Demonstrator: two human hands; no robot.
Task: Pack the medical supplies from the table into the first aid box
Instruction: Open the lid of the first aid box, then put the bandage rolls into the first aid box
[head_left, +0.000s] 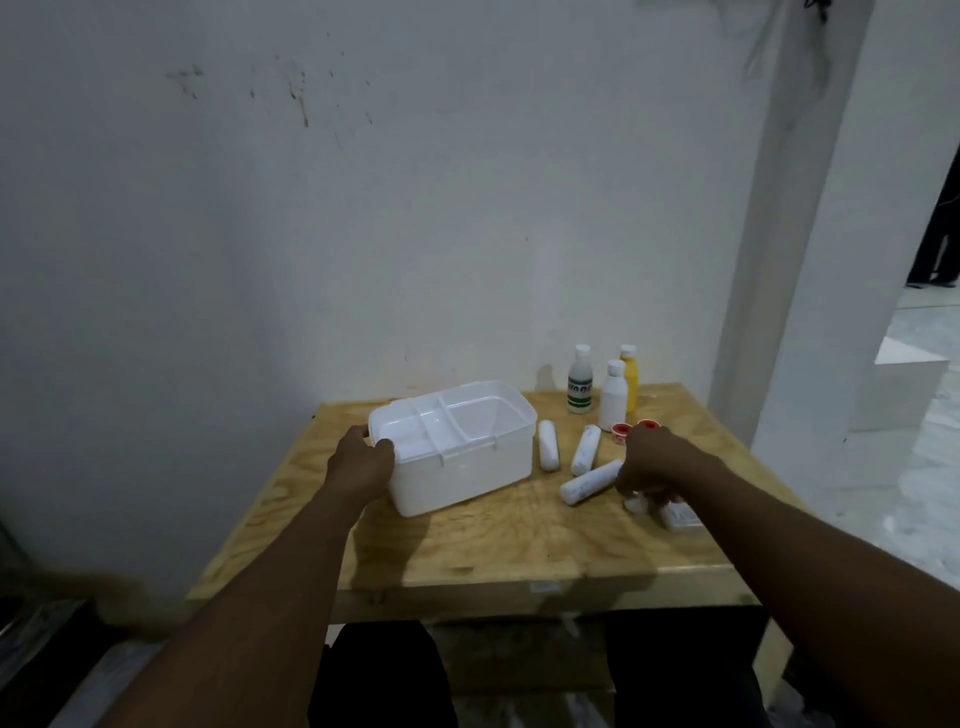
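A pale plywood table (467, 540) stands against a white wall (363, 208), and on its left half sits the white first aid box (462, 462), lid off, its inside split into compartments by a tray with a bar across it. The person's left hand (363, 460) is wrapped around the box's left end, fingers over the rim and thumb on the near wall, gripping it. Their right hand (652, 467) is down on the table at the right, fingers curled onto some small white items (638, 503) beneath it; whether they are truly pinched or only touched I cannot tell. Just beside that hand, toward the near right edge, lies a small flat white packet (681, 516). Between the box and the right hand lie three white bandage rolls (584, 449), the nearest one almost touching the fingers. At the back right stand three bottles close together: a clear bottle with a green label (580, 382), a white bottle (613, 397) and a yellow bottle (630, 382) behind it. In front of them, just beyond the right wrist, sit two small red tape rolls (621, 433).
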